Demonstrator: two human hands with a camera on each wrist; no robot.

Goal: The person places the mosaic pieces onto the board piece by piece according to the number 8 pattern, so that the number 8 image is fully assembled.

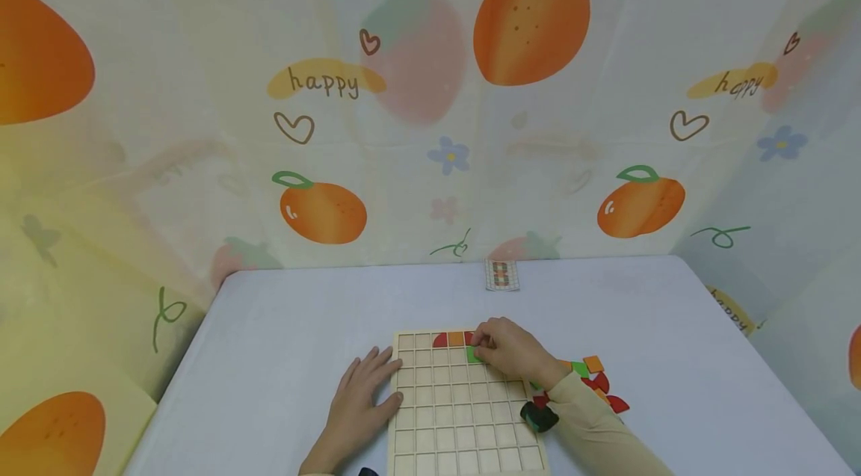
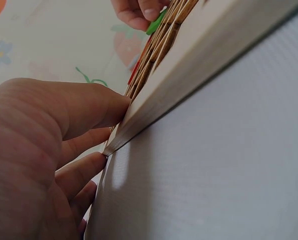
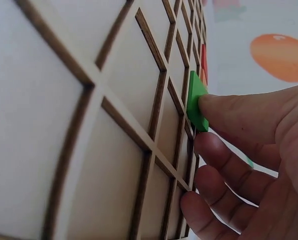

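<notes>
Your right hand [image 1: 509, 347] pinches a flat, straight-edged green tile [image 1: 472, 355] at the second-farthest row of the pale wooden grid board [image 1: 445, 417]; your left hand [image 1: 359, 399], fingers spread, touches its left edge.

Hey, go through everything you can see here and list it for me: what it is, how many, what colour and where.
Wooden grid board: 1, pale, on the table
Red tiles: 2, red, board's far row, one partly hidden
Orange square tile: 1, orange, between the red tiles
Green tile: 1, green, pinched in the right hand at the board
Loose tiles: several, red, orange and green, right of the board, partly hidden
Pattern card: 1, pale with a coloured pattern, table's far edge
Table: 1, white, under the board
Fruit-print backdrop: count unclear, mostly whitish, behind the table
Left hand: 1, bare, at the board's left edge
Right hand: 1, bare, over the board's far right
</notes>
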